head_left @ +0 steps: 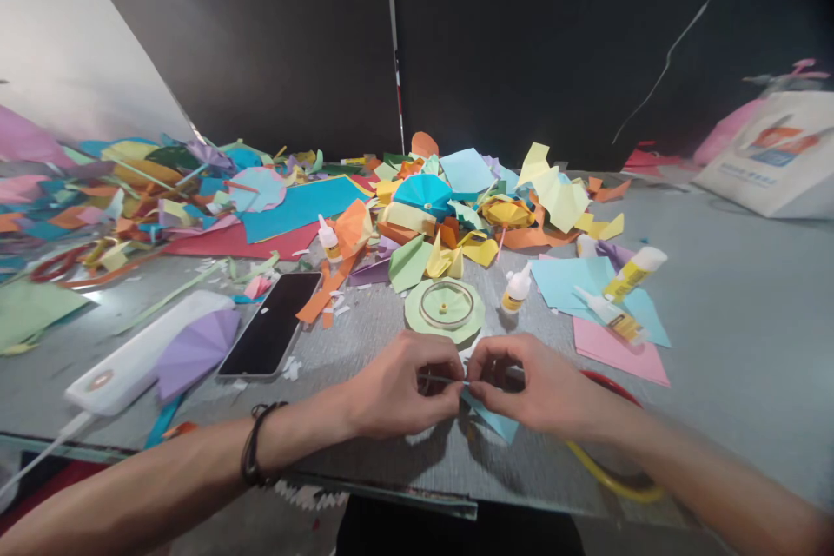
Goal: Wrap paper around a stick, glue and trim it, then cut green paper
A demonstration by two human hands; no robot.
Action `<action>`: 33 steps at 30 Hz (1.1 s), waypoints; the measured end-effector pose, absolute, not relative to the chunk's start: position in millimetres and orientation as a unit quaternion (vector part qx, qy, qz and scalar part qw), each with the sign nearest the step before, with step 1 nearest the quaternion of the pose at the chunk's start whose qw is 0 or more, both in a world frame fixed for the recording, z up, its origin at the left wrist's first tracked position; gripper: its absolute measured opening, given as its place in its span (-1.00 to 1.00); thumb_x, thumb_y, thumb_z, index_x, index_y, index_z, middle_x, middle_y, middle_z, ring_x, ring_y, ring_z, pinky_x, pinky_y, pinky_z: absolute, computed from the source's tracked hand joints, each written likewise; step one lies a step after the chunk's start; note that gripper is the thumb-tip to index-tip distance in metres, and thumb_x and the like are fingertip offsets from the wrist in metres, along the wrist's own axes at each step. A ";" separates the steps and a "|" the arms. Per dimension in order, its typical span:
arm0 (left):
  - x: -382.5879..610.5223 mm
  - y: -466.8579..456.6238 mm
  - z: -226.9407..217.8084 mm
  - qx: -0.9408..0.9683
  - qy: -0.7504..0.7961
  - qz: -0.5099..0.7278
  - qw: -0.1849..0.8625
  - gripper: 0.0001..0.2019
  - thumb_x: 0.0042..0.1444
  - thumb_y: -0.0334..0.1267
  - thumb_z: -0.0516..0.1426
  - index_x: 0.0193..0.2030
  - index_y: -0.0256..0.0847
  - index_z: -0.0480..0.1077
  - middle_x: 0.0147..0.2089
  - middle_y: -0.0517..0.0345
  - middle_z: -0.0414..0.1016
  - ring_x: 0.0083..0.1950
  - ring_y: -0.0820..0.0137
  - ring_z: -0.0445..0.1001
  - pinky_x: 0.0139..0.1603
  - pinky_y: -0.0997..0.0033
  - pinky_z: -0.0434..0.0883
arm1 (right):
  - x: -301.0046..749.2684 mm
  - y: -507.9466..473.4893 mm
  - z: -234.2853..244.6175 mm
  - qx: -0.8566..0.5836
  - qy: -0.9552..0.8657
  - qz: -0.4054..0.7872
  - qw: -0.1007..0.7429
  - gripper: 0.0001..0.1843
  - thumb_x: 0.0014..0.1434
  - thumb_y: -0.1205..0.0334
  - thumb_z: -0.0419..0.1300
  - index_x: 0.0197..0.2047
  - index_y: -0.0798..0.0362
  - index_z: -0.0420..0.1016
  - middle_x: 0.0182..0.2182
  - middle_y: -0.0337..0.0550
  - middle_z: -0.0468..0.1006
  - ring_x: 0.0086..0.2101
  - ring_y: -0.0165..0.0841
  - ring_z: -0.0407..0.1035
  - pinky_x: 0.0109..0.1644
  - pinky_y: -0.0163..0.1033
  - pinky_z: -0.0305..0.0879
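My left hand (413, 382) and my right hand (525, 387) meet low over the front of the table, both closed in a pinch. Between their fingertips runs a thin paper strip (443, 378), seen nearly edge-on; its full shape is hidden by the fingers. Below the fingertips shows a piece of light-blue paper (493, 419), and I cannot tell whether it is joined to the strip. Just beyond my hands lies a round pale-green paper piece (417, 313) with a ring and a small yellow centre. A small white glue bottle (516, 288) stands behind my right hand.
A phone (270, 326), a white power strip (140, 356) and a purple folded paper (195, 352) lie left. Colourful paper scraps (417, 226) heap along the back. Glue containers (635, 274) and pink paper (618, 352) are right; yellow-handled scissors (616, 478) sit under my right forearm.
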State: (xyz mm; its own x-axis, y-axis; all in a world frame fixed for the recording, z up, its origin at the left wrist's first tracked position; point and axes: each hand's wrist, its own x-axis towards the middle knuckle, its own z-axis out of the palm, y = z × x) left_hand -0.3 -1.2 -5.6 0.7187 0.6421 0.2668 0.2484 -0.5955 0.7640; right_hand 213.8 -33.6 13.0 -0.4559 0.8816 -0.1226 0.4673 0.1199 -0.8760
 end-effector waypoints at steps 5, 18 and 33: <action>-0.2 -1.6 -5.6 0.848 0.265 0.272 0.370 -0.91 0.02 -0.50 0.17 -0.38 -0.30 0.50 -0.49 0.26 0.43 -0.48 0.56 0.30 -0.46 0.58 0.21 | 214.9 -34.2 13.5 -0.467 -0.718 0.466 0.221 -0.91 0.22 0.26 0.26 -0.32 0.08 0.49 -0.44 -0.27 0.45 -0.44 -0.43 0.25 -0.34 -0.30 0.22; -0.2 -2.8 -4.2 0.849 0.268 0.271 0.367 -0.92 0.03 -0.48 0.18 -0.38 -0.28 0.50 -0.50 0.27 0.40 -0.49 0.55 0.29 -0.46 0.57 0.22 | 214.7 -34.1 16.7 -0.463 -0.724 0.465 0.212 -0.94 0.19 0.31 0.25 -0.34 0.07 0.50 -0.47 -0.29 0.45 -0.46 -0.44 0.25 -0.37 -0.31 0.20; 1.4 1.2 -7.0 0.854 0.243 0.250 0.387 -0.91 0.09 -0.45 0.15 -0.38 -0.30 0.49 -0.49 0.25 0.39 -0.47 0.54 0.26 -0.45 0.57 0.20 | 213.8 -33.8 12.0 -0.477 -0.721 0.453 0.218 -0.95 0.15 0.29 0.27 -0.34 0.07 0.48 -0.46 -0.29 0.43 -0.44 -0.42 0.24 -0.35 -0.29 0.20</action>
State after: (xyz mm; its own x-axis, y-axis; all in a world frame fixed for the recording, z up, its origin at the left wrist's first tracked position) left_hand 1.4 1.2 -7.0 0.7573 0.6078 0.2390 0.2214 -0.5832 0.7816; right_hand 213.8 -33.8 12.0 -0.4491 0.8856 -0.1184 0.4902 0.1335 -0.8613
